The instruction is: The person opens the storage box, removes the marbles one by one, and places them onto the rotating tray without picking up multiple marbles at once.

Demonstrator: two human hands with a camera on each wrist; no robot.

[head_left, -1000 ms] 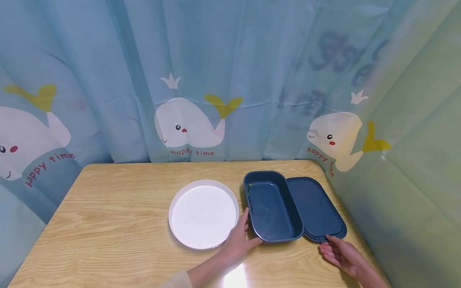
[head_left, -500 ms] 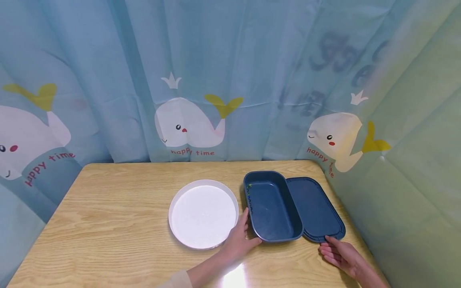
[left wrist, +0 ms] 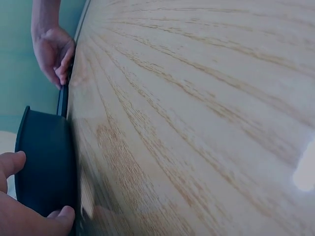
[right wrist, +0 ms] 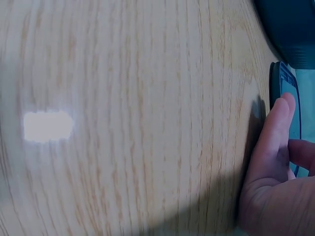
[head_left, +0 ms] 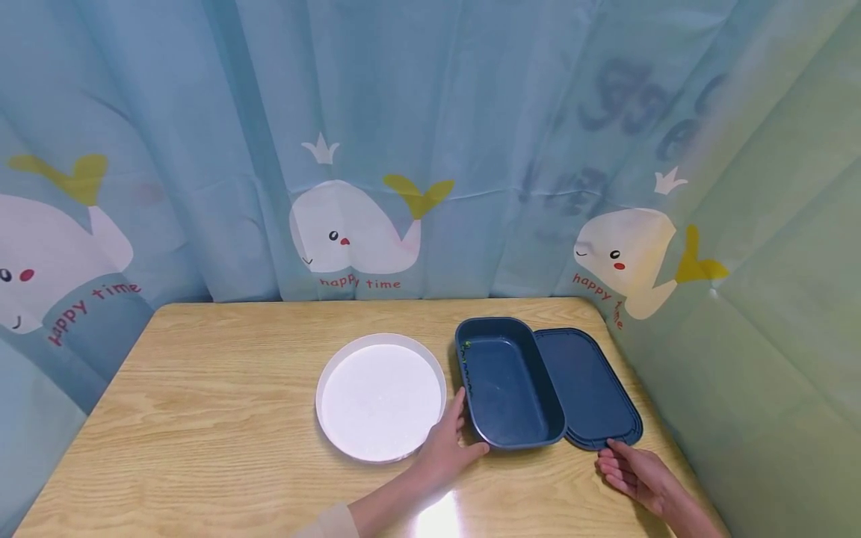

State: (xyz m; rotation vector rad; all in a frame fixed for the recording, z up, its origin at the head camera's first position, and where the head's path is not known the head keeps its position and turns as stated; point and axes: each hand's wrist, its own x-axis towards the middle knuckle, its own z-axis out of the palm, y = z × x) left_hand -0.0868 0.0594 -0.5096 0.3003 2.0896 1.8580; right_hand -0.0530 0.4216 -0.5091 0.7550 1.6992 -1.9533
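Wooden table (head_left: 229,403): left hand (head_left: 444,448), wide grip on navy box (head_left: 509,388); right hand (head_left: 641,475), narrow pinch on lid (head_left: 588,388).

The box (head_left: 514,396) looks like smooth plastic, faintly glossy inside and nearly matt outside. The lid (head_left: 592,388) seems the same plastic, with a low sheen. The tray (head_left: 380,400) appears to be smooth plastic. The table (head_left: 202,396) shows glossy wood grain; the curtain (head_left: 471,112), creased, thin-looking sheeting, cloth or plastic.
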